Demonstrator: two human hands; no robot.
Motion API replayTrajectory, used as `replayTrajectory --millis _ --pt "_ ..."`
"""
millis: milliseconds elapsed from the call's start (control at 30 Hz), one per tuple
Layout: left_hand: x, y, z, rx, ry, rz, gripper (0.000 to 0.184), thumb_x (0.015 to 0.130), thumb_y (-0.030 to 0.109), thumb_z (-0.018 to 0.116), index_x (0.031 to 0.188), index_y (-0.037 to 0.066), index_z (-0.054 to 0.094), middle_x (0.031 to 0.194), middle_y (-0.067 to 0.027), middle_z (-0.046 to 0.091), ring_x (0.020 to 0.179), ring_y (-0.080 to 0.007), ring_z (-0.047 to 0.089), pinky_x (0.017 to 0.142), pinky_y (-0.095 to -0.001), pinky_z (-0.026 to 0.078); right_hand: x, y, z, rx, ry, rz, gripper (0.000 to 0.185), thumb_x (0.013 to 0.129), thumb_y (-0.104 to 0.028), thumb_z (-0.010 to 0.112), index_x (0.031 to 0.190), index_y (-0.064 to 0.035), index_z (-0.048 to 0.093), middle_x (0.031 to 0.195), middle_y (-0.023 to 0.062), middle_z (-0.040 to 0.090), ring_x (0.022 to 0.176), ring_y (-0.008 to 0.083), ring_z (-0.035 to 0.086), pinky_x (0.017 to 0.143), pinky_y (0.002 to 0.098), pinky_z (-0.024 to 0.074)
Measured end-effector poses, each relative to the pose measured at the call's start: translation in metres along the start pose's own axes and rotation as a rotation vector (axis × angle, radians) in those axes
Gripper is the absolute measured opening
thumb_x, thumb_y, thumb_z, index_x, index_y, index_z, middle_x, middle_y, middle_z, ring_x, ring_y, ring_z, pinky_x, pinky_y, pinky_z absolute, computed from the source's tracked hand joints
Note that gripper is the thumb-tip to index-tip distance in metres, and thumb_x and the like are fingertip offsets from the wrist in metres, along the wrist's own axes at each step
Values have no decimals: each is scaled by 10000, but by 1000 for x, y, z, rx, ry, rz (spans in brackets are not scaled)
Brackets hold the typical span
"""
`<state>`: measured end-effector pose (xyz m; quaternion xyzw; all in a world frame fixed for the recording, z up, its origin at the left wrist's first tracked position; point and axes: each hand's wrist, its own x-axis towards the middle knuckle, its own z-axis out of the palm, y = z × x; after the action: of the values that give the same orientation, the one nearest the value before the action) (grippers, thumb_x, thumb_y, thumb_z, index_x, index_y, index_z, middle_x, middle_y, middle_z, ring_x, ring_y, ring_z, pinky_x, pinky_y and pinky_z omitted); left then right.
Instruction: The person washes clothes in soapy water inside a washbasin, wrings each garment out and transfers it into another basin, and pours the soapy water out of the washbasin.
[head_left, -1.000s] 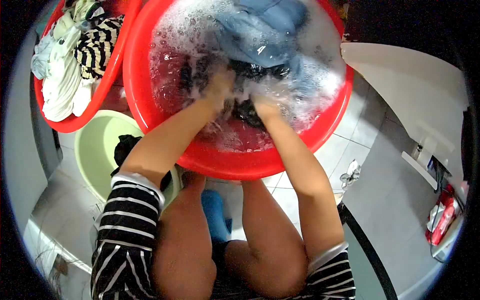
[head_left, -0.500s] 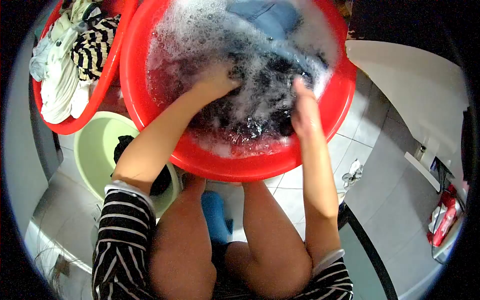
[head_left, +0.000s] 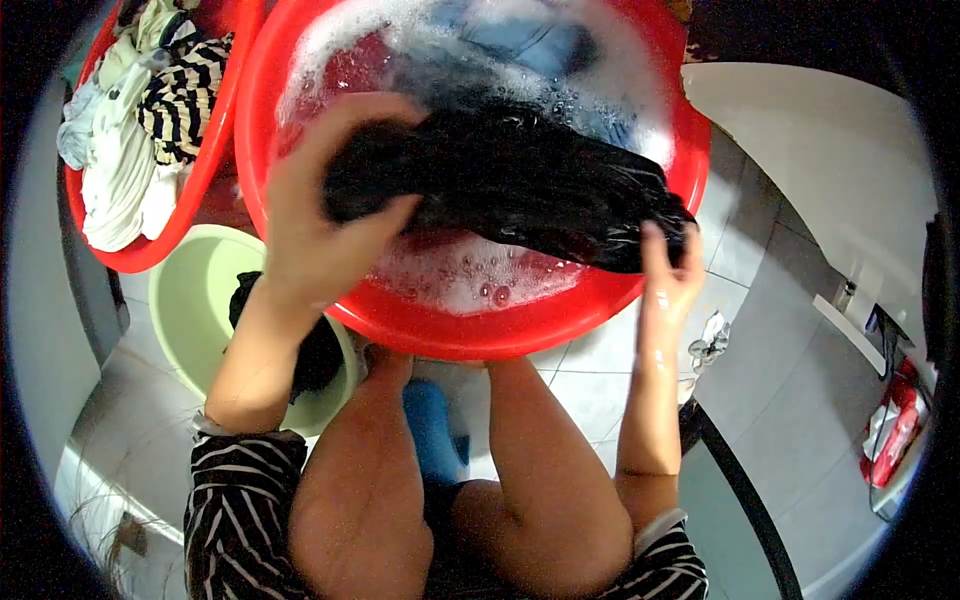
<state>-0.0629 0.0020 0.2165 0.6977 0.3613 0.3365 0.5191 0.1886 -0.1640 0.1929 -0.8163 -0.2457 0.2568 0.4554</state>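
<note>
A wet black garment [head_left: 520,190] is stretched sideways above the soapy water of a large red basin [head_left: 450,342]. My left hand [head_left: 320,210], slightly blurred, is closed round the garment's left end, fingers on the far side and thumb on the near side. At the right end, my right hand [head_left: 668,275] grips the cloth by its edge, over the basin's right rim. Behind the garment, blue denim-like cloth [head_left: 535,45] lies partly under the suds. The kind of black garment cannot be made out.
At the upper left, a second red basin [head_left: 165,245] holds white and striped clothes [head_left: 190,95]. Below it, a light green basin [head_left: 180,300] contains black cloth [head_left: 318,360]. A white curved panel [head_left: 800,130] stands at the right. Under my legs is a blue object [head_left: 430,430].
Both hands have come up from the water with the black garment, which is now raised and spread between them. My left hand moved left; my right hand moved right and nearer.
</note>
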Motion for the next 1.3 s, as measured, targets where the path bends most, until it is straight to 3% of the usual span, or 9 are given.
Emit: replayTrajectory --millis 200,433,533,633,700,800,867,1167,1300 --pt "-15 -81 67 819 -531 56 725 602 317 747 1271 328 470 1444 -86 233 1273 -365 276 985 -686 157 -3 49 82 -696 -309 -566 341 787 -277 634 999 -35 520 1204 268 430 1124 428 381 910 476 366" --pt "31 -167 106 723 -402 -551 447 716 290 660 1135 151 586 1293 -158 448 1216 -374 369 1021 -509 278 51 120 133 -829 -301 -213 296 841 -268 531 1057 -66 542 920 220 612 853 396 581 757 476 458" --pt "0 -206 115 809 -281 -287 267 801 179 546 1038 75 612 1177 -165 535 1112 -338 472 939 -459 374 44 87 139 -1286 -687 -266 326 840 -235 494 1119 -77 550 987 205 609 896 344 597 796 442 467" --pt "11 -238 109 19 -80 -592 313 813 175 535 1106 70 567 1153 -160 540 1070 -326 493 915 -434 397 45 94 139 -1327 -780 -219 379 840 -269 497 1163 -74 535 1096 191 574 973 339 572 844 429 455" --pt "16 -235 106 -527 66 -777 347 822 173 527 1152 67 537 1137 -157 543 1042 -318 506 899 -418 412 42 80 142 -882 -604 40 427 847 -307 497 1204 -72 506 1174 185 531 1030 346 542 870 417 445" --pt "23 -157 98 397 -229 -376 519 761 210 622 1228 51 460 1086 -131 549 1026 -275 521 875 -380 442 45 79 167 157 -258 537 513 861 -360 491 1270 -51 470 1187 149 548 1100 322 505 924 402 420" --pt "9 -144 101 -100 -97 -244 572 702 212 691 1202 37 475 1034 -143 581 984 -287 554 862 -370 454 48 35 168 1013 -318 837 516 869 -348 481 1289 -52 446 1221 124 531 1133 290 484 942 407 408" --pt "12 -63 77 -52 -4 -279 252 733 94 649 950 -26 605 849 -82 655 815 -139 590 765 -300 475 11 -26 142 792 -248 548 272 760 -41 512 1024 -45 580 910 52 604 817 184 571 743 292 458" --pt "22 -92 57 340 -121 -264 478 709 382 646 1022 22 606 935 -194 640 882 -343 615 768 -394 482 4 -32 111 534 -347 428 237 778 -39 609 1014 -34 587 898 47 626 776 140 585 711 272 473"
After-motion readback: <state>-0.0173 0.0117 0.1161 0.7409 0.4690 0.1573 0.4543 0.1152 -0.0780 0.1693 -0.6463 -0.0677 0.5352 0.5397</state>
